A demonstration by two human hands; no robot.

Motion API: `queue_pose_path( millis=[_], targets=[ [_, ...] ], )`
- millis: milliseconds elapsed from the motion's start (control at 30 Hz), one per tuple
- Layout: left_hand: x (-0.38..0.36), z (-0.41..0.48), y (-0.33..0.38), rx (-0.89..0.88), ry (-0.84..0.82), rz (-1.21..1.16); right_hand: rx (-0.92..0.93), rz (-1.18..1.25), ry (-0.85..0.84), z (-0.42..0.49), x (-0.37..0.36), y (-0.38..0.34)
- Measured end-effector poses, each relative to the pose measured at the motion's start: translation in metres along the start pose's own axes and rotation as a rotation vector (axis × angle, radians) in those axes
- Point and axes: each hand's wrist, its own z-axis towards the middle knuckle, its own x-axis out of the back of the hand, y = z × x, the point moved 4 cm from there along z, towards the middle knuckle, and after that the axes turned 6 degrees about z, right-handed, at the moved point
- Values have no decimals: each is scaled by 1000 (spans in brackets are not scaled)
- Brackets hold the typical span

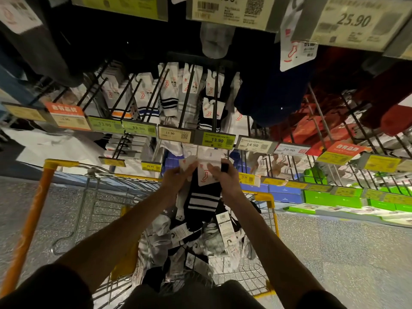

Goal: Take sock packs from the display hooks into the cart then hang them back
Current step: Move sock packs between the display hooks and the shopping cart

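Socks first: the black sock pack (202,197), banded with three white stripes, hangs above the far end of the cart (270,198), held up by its white header card (207,172). We pinch that card from both sides. Our left hand (176,177) has its fingers curled on the card's left edge, and our right hand (225,177) grips the right edge with the thumb across the front. A white sock dangles just beside the black one under the left hand; we cannot tell whether it belongs to a separate pack. Below, inside the cart's wire basket, lies a heap of sock packs (200,241), black, white and grey, tags showing. Beyond the cart's yellow rim the display hooks (187,97) reach towards us, carrying white and dark striped socks, with a row of price tags (216,140) at their tips. To the right of the cart, green boxes (330,197) sit on a low shelf.
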Motion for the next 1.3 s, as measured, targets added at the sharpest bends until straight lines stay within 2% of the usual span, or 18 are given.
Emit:
queue_pose_path(
  millis=[67,167,333,400,600,800,1300],
  targets=[
    [4,5,0,23,20,-36,62,-6,10,1,0,-2],
    [19,13,6,-8,146,-37,117,33,53,4,4,-5],
    [36,22,13,-37,227,-15,156,12,-146,8,-2,-17],
    [41,26,10,-23,238,-12,168,-6,-169,11,-10,-23],
    [40,28,8,0,229,-84,174,-41,-79,22,-23,-27],
    [35,31,18,-41,178,-56,189,40,-39,20,-18,-25],
    [29,31,22,-118,178,55,124,-198,148,49,-34,-34]
  ],
)
